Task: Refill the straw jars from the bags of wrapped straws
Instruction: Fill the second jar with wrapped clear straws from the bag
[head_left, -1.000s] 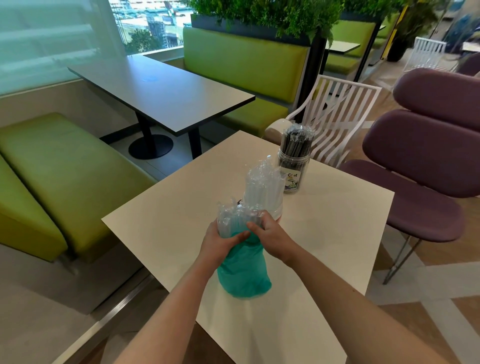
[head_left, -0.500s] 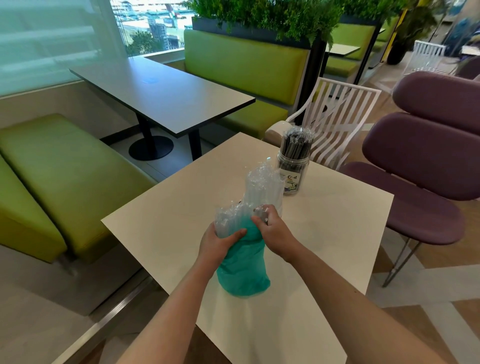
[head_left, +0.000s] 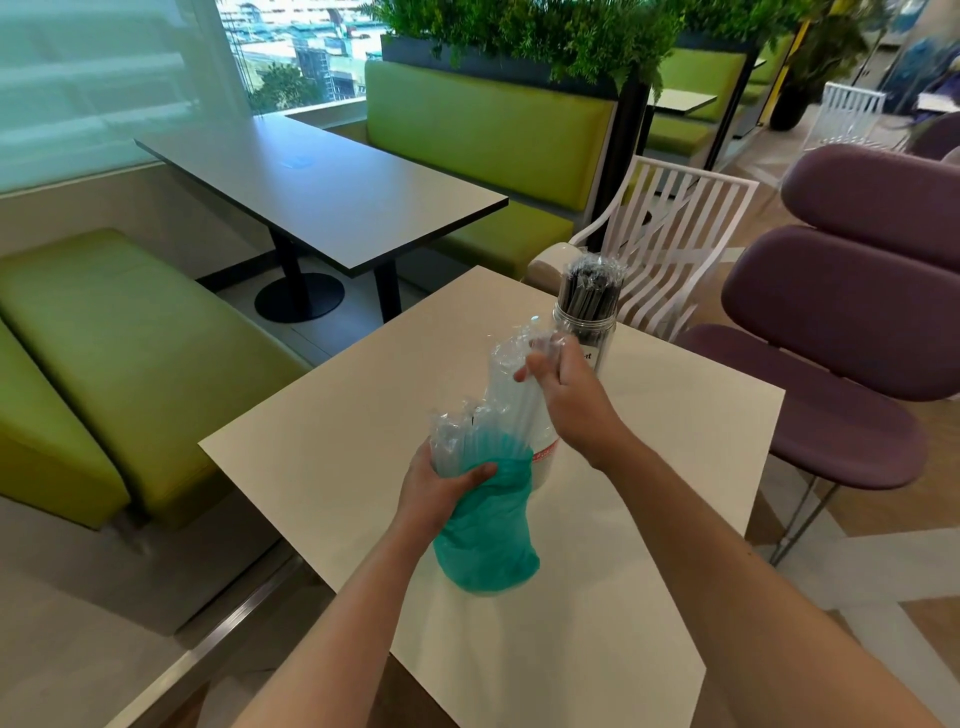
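A teal plastic bag (head_left: 483, 540) of clear wrapped straws stands on the cream table (head_left: 649, 519). My left hand (head_left: 441, 483) grips the bag around its neck, where straw tips (head_left: 457, 431) stick out. My right hand (head_left: 566, 389) pinches a few wrapped straws (head_left: 543, 343), lifted above a jar (head_left: 540, 457) packed with clear wrapped straws (head_left: 514, 384). That jar is mostly hidden behind the bag. A second clear jar (head_left: 589, 332) full of black wrapped straws (head_left: 595, 283) stands at the table's far edge.
A white slatted chair (head_left: 675, 234) and purple lounge chairs (head_left: 852, 338) stand beyond and right of the table. A dark table (head_left: 322, 192) and green benches (head_left: 130, 353) lie to the left and behind.
My right hand has left the bag's mouth and risen up and to the right with a few wrapped straws. My left hand still holds the bag's neck.
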